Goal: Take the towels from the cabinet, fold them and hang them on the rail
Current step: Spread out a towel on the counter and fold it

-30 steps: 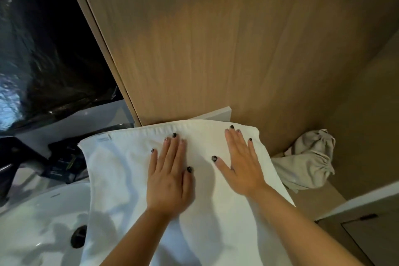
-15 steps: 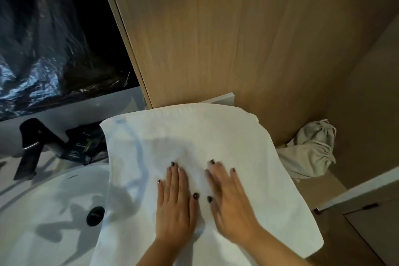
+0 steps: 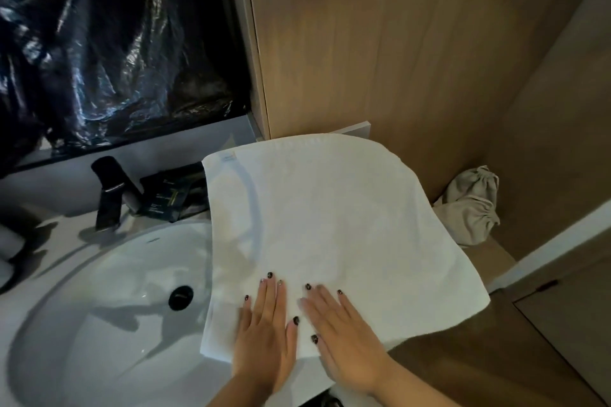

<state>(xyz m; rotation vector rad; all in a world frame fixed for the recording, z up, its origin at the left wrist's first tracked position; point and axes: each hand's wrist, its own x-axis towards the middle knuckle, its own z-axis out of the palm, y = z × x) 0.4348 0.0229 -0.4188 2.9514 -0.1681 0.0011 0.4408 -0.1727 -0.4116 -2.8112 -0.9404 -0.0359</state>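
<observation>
Towel, white and folded into a broad rectangle, lies flat across the centre of the frame, on the counter with its left part draped over the right side of a white sink.

Nearest the viewer, at the lower centre, two bare hands press down on the towel's near edge. The left hand lies palm down with its fingers straight and close together. Just beside it, the right hand also lies palm down, fingers straight and slightly spread. Neither hand holds anything; both simply rest flat on the cloth. The nails carry dark polish.

To the left, the sink bowl fills the lower left of the frame, with a dark round drain near its middle.

Further back, at the middle left, a black faucet stands behind the bowl. Just right of it, a dark packet lies against the towel's left edge. A small tag shows at the towel's far left corner.

At the middle right, a beige drawstring bag sits crumpled on a wooden ledge, near the towel's right edge but apart from it.

Farthest away, a tall wooden panel rises behind the towel across the upper right, and shiny black plastic sheeting covers the upper left.
</observation>
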